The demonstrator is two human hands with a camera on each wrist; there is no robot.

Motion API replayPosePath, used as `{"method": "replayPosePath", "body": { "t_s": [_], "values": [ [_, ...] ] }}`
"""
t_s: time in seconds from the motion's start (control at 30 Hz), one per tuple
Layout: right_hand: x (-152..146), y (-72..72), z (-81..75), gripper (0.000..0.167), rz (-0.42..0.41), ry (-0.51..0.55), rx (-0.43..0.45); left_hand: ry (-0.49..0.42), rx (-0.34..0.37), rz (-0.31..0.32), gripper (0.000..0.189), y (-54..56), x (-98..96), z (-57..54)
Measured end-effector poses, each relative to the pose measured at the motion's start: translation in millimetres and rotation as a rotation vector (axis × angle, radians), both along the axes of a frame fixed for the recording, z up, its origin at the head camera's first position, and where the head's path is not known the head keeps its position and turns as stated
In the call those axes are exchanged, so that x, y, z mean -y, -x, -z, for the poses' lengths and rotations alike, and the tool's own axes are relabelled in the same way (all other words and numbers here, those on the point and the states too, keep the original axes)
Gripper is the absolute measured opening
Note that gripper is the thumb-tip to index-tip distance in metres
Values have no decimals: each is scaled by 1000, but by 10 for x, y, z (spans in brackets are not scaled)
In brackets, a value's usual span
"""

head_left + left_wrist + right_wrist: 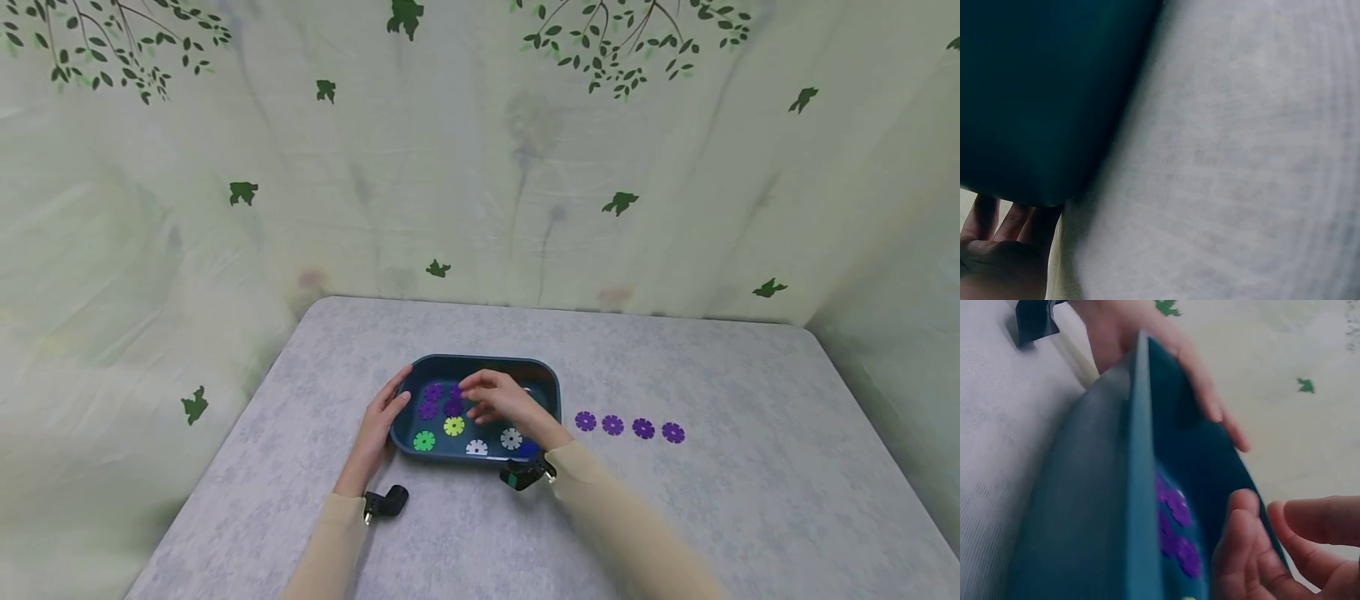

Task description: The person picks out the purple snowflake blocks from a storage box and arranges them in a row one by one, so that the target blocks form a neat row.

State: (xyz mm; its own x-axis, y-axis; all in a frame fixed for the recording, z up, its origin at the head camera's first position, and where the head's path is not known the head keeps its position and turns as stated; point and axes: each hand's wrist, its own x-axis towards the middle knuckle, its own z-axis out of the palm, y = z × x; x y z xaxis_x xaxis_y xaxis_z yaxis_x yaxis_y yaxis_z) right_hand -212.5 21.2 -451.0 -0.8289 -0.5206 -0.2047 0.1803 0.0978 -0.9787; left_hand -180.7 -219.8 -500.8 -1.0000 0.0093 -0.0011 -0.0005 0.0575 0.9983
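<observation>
**Left hand grips the tray, right hand is above the discs**

A dark blue tray (442, 367) stands on the grey counter (750, 483), near the middle. The left hand (372, 429) holds the tray by its left end, with the thumb at the rim and the other fingers along the outer side. The right hand (508, 402) is over the inside of the tray; its fingers are loosely bent, the thumb is apart from them, and no disc is seen between them.

In the tray lie several notched discs. The purple discs (427, 410) are in the left part, partly one over another. On their near side are a yellow disc (453, 427) and a green disc (424, 441), the green one more to the left. Two white discs (512, 438) lie at the near right, and beside them is a blue piece (528, 450), partly hidden.

To the right of the tray, on the counter, four purple discs make a row (612, 425), apart from each other. A pale curtain (465, 167) with green leaves hangs at the far side.
</observation>
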Motion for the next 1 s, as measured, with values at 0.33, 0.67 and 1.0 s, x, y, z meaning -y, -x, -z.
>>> {"method": "replayPosePath", "body": {
  "t_s": [0.33, 0.67, 1.0],
  "values": [
    [319, 60, 52, 31, -56, -143, 53, 11, 13, 11, 48, 1, 4, -1],
    [409, 61, 103, 28, -85, -210, 23, 3, 9, 6, 47, 2, 0, 2],
    [414, 34, 118, 13, -11, -258, -16, 0, -1, 4, 47, 6, 6, 15]
  ]
}}
